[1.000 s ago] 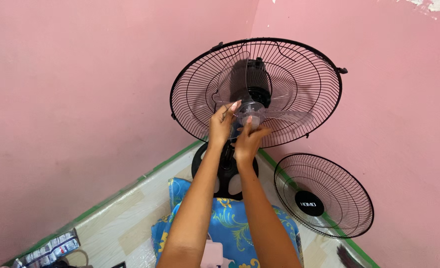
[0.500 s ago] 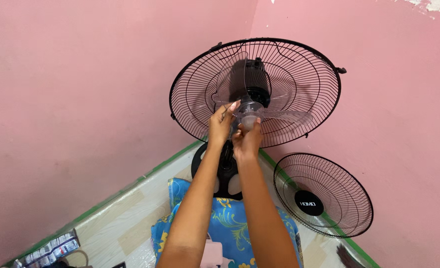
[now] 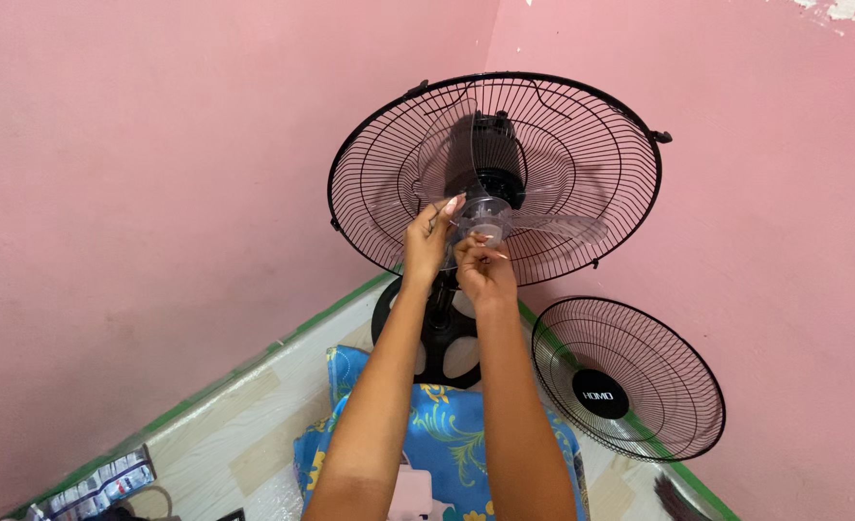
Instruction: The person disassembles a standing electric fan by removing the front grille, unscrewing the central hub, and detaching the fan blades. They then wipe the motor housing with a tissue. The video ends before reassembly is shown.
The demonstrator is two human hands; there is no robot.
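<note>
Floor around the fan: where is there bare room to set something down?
Bare floor lies between the left wall and the blue cloth. A small strip shows below the loose grille. It is crowded at the fan base and at the hub, where the left hand and right hand work.

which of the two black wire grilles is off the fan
The smaller-looking front grille with the solid black centre disc, leaning against the pink wall on the floor. The rear grille is mounted behind the clear blades.
</note>
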